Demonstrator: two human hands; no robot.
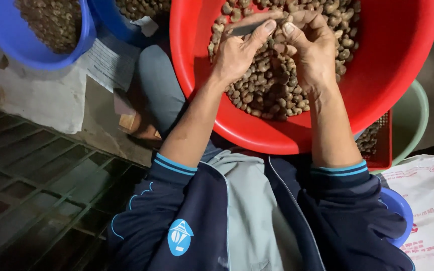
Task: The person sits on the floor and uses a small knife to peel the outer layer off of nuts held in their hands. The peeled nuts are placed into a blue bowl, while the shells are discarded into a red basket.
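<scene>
Hands meet over a red basin (pixel 408 65) of brown nuts (pixel 269 85): the left hand (pixel 239 50) grips a thin metal blade (pixel 242 29), the right hand (pixel 310 47) pinches a nut. Left of the basin lie a blue bowl (pixel 84 42) and printed paper (pixel 109 60); below its right side, a white sack (pixel 428 211) with red print.

Both hands, left hand (pixel 237 52) and right hand (pixel 310 50), over nuts (pixel 272 85) in basin (pixel 398 65), at twelve o'clock. Second basin (pixel 31 55) at ten o'clock. Sack (pixel 428 200) at four o'clock; grate (pixel 36 185) at eight.

left hand (pixel 237 52) grips small blade (pixel 242 30) | right hand (pixel 312 50) pinches nut | red basin (pixel 398 65) of nuts
</scene>
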